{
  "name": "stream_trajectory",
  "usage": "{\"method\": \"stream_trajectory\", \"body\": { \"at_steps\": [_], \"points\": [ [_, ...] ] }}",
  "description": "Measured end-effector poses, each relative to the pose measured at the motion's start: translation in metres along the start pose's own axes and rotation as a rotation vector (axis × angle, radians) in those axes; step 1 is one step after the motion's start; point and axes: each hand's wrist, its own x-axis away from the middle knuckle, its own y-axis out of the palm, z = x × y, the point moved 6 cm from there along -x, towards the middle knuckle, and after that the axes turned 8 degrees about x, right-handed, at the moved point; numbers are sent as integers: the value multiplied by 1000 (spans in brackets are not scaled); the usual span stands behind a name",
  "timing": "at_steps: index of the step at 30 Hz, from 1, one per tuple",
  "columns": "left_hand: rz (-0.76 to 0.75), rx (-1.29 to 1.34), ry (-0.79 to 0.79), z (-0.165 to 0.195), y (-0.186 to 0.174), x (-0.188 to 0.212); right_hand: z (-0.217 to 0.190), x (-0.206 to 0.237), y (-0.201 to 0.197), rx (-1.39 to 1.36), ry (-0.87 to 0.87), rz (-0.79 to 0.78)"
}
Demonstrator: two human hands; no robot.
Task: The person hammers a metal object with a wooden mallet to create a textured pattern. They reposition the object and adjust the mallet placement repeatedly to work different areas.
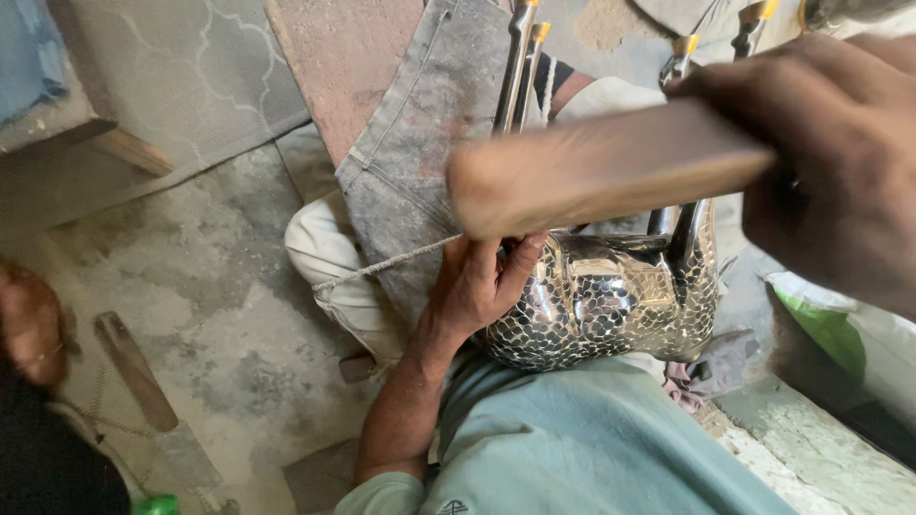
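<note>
My left hand [482, 281] grips the near side of a shiny hammered metal animal figure [611, 300] that rests on my lap, its thin legs with gold tips [523, 67] pointing away. My right hand [840, 162] is raised close to the camera, shut on a wooden handle [601, 172] that crosses above the figure. The head of that tool is out of view. A grey apron-like cloth [420, 143] with a cord lies under the figure.
A long flat wooden-handled tool [143, 381] lies on the concrete floor at lower left. Another person's hand [29, 324] shows at the left edge. A green bag [825, 329] sits at the right. A wooden bench corner [124, 148] stands at upper left.
</note>
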Motion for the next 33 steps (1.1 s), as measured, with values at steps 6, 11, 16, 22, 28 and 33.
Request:
{"method": "stream_trajectory", "body": {
  "at_steps": [6,11,16,22,28,33],
  "points": [
    [-17,-3,-65,-5,-3,3,-1,9,15,-39,35,-31],
    [-35,21,-112,-14,-1,3,-5,5,11,11,29,-69],
    [35,21,70,-5,-5,3,-10,-5,3,-20,48,-81],
    [-21,32,-74,-15,-4,9,-13,1,2,123,53,-93],
    [92,-68,-82,-19,-9,19,-16,9,9,277,-2,-202],
    [229,154,-47,-16,-23,37,-12,16,0,-37,49,-99]
  ]
}}
